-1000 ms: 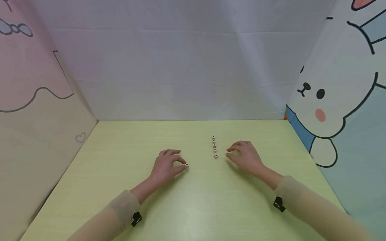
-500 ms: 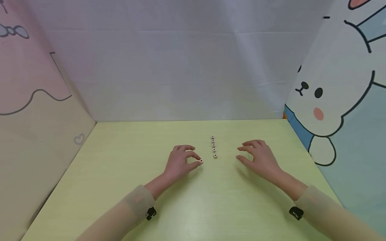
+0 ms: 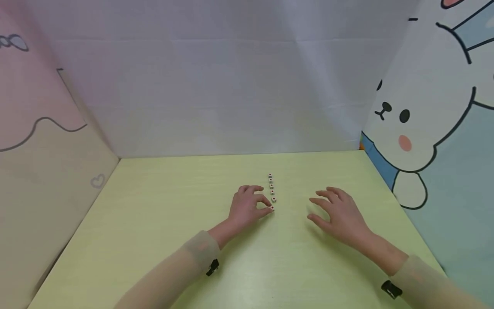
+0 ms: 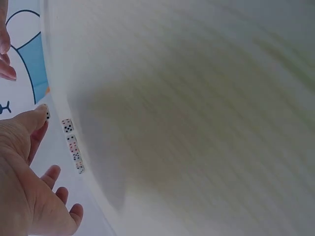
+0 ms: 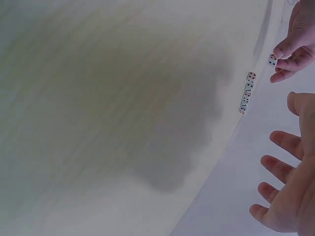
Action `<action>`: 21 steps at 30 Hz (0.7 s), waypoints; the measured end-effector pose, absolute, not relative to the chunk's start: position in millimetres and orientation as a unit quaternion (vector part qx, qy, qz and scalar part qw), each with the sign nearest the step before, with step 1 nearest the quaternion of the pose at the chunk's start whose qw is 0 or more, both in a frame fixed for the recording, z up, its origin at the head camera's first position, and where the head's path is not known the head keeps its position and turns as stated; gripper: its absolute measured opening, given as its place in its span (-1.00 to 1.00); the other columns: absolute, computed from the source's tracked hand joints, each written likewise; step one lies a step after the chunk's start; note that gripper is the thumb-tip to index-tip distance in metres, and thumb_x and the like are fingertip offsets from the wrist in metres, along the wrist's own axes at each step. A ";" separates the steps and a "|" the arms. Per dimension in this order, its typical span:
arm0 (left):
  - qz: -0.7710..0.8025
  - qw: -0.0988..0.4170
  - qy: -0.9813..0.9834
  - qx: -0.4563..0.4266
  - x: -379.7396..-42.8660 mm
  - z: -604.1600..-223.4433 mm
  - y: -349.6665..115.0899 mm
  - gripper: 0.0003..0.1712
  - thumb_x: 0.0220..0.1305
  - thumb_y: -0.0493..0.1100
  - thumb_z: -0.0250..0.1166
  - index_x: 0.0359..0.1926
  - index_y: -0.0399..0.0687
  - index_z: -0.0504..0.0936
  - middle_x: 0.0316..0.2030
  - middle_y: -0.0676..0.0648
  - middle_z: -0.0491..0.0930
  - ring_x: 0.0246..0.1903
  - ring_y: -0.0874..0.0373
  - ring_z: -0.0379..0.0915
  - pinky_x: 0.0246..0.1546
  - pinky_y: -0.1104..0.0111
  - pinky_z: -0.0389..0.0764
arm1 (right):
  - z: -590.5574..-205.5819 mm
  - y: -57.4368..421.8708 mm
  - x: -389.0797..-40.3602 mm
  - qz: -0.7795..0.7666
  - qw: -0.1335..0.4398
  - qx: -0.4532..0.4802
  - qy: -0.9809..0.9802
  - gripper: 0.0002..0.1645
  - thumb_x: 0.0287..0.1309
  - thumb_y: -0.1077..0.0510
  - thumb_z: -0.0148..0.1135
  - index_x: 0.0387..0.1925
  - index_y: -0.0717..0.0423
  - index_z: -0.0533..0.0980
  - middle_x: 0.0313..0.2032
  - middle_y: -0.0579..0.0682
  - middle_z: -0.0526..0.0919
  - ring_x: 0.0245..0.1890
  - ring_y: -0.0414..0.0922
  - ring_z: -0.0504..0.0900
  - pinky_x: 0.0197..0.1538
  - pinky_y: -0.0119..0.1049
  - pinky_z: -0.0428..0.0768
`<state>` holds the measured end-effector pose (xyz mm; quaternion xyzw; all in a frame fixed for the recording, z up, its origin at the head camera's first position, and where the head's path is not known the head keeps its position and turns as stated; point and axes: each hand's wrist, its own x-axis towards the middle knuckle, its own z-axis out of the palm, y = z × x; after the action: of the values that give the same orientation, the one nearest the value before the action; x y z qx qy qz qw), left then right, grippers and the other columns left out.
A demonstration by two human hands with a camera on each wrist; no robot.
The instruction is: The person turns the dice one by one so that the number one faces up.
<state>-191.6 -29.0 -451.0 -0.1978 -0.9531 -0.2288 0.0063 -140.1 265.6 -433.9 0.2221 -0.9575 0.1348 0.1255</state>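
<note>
Between thumb and index finger my left hand [image 3: 248, 209] pinches a small white die [image 3: 272, 208], just in front of the near end of a row of dice [image 3: 272, 186]. In the right wrist view the pinched die [image 5: 272, 60] shows dark pips and stands a little apart from the row. Several dice make up this row, which runs away from me; its nearest die [image 3: 274, 199] has a slight gap behind it. To the right of the row, my right hand [image 3: 343, 216] hovers with its fingers spread and holds nothing.
A pale yellow-green table [image 3: 185, 184] lies beneath the hands. A white cloth wall [image 3: 231, 86] stands at its far edge. Printed panels flank both sides, the right one with a cartoon rabbit [image 3: 420, 111]. Each sleeve carries a small black wrist device [image 3: 391, 289].
My left hand has carried the pinched die rightward, up to the near end of the row. My right hand has drawn back to the right and its fingers have spread.
</note>
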 end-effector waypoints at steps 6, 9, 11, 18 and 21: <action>-0.230 -0.007 -0.956 -0.184 -193.1 -456.0 -19.7 -0.92 0.22 0.12 0.50 -0.31 0.34 0.83 0.28 0.03 0.51 0.32 -0.13 0.26 0.27 -0.04 0.35 | -439.2 267.8 -130.2 0.137 0.112 0.205 -0.963 -0.43 0.20 -0.16 0.44 0.14 0.05 0.67 0.19 0.15 0.60 0.32 0.28 0.35 0.29 0.34 0.29; -0.231 -0.007 -0.956 -0.179 -192.9 -458.2 -18.7 -0.92 0.21 0.12 0.50 -0.30 0.34 0.83 0.28 0.03 0.51 0.32 -0.12 0.26 0.26 -0.04 0.35 | -443.6 267.9 -128.6 0.142 0.113 0.207 -0.961 -0.43 0.19 -0.15 0.45 0.14 0.05 0.67 0.18 0.15 0.60 0.31 0.28 0.36 0.29 0.33 0.29; -0.234 -0.006 -0.956 -0.176 -192.9 -459.1 -18.7 -0.91 0.21 0.12 0.50 -0.30 0.34 0.83 0.29 0.04 0.51 0.32 -0.12 0.26 0.27 -0.03 0.35 | -446.1 267.8 -127.7 0.146 0.116 0.210 -0.960 -0.44 0.19 -0.15 0.45 0.13 0.05 0.68 0.18 0.14 0.61 0.31 0.27 0.37 0.28 0.33 0.30; -0.237 -0.013 -0.956 -0.171 -192.9 -462.2 -19.1 -0.91 0.23 0.13 0.48 -0.29 0.34 0.83 0.31 0.04 0.49 0.33 -0.10 0.24 0.28 -0.02 0.33 | -450.7 266.5 -127.1 0.145 0.120 0.216 -0.958 -0.44 0.18 -0.15 0.45 0.12 0.05 0.68 0.17 0.14 0.61 0.30 0.26 0.38 0.28 0.33 0.31; -0.236 -0.012 -0.957 -0.170 -193.0 -463.4 -19.0 -0.90 0.23 0.14 0.48 -0.29 0.34 0.83 0.31 0.04 0.49 0.33 -0.11 0.24 0.28 -0.03 0.33 | -451.0 266.0 -126.7 0.144 0.120 0.219 -0.958 -0.45 0.18 -0.14 0.45 0.12 0.05 0.68 0.16 0.14 0.62 0.30 0.27 0.38 0.28 0.32 0.31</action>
<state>-193.0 -19.0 -463.4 -0.1705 -0.9565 -0.2364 -0.0118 -126.7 266.0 -451.0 0.2186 -0.9576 0.1440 0.1201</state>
